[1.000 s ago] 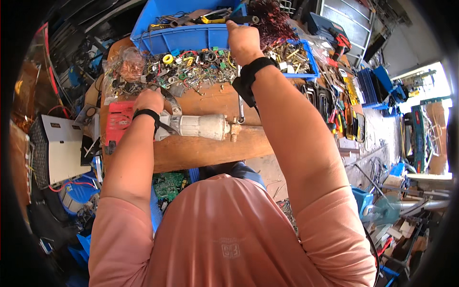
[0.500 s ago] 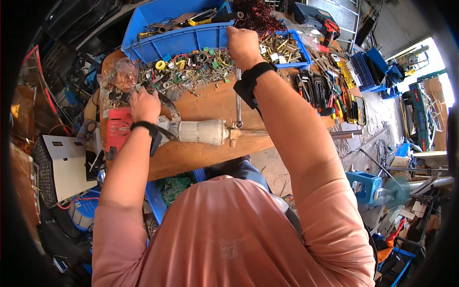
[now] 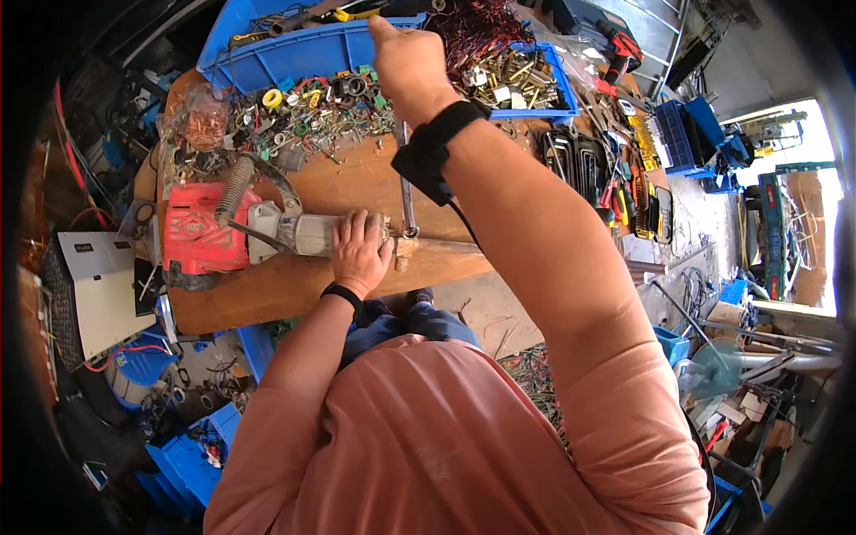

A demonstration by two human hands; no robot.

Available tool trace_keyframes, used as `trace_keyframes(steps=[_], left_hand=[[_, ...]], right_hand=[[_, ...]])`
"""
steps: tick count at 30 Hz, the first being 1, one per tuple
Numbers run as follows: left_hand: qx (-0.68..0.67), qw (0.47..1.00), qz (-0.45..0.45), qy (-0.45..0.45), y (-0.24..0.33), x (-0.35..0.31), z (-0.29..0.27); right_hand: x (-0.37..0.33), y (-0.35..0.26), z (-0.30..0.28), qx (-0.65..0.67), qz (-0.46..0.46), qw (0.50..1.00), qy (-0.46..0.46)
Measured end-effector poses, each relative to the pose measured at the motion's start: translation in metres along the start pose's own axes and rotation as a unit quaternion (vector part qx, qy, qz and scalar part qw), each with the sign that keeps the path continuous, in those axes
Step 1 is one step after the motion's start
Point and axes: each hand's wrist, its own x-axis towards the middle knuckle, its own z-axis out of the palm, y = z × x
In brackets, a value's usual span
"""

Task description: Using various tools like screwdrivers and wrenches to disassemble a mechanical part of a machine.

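A red and grey electric demolition hammer lies across the wooden table, its chisel bit pointing right. My left hand is closed over the grey front barrel, fingers draped across its top. A long steel wrench stands out from the hammer's nose, its ring end at the brass-coloured collar fitting. At the far end of that wrench is my right hand, closed in a fist around it; the grip itself is partly hidden by the hand and wrist.
Behind lie a blue bin of tools, scattered small metal parts and a blue tray of brass pieces. Hex keys and a red cordless drill are at the right. A blue crate sits below left.
My left hand has moved from the hammer's red rear body to its grey barrel. The whole view has shifted; my right hand keeps hold of the wrench, which stays at the nose.
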Motion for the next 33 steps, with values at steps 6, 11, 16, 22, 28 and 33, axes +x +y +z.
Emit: trace_keyframes(steps=[6,11,16,22,28,33], left_hand=[[0.047,0.998,0.021,0.027,-0.003,0.003,0.009],[0.042,0.999,0.02,0.024,-0.005,0.022,0.001],[-0.049,0.994,-0.009,0.095,-0.007,0.03,0.009],[0.027,0.993,-0.038,0.11,-0.011,0.03,0.016],[0.029,0.995,-0.049,0.078,-0.007,0.027,0.016],[0.047,0.994,-0.052,0.084,-0.011,0.029,0.016]], right_hand=[[0.015,0.012,0.002,-0.33,-0.178,0.927,0.008],[0.029,-0.006,-0.015,-0.399,-0.12,0.905,-0.085],[0.015,-0.027,-0.024,0.118,0.139,0.978,-0.101],[-0.001,-0.042,-0.032,0.061,0.156,0.982,-0.083],[-0.005,-0.028,-0.028,-0.025,0.019,0.998,0.054],[-0.007,-0.029,0.016,-0.269,-0.08,0.959,0.046]])
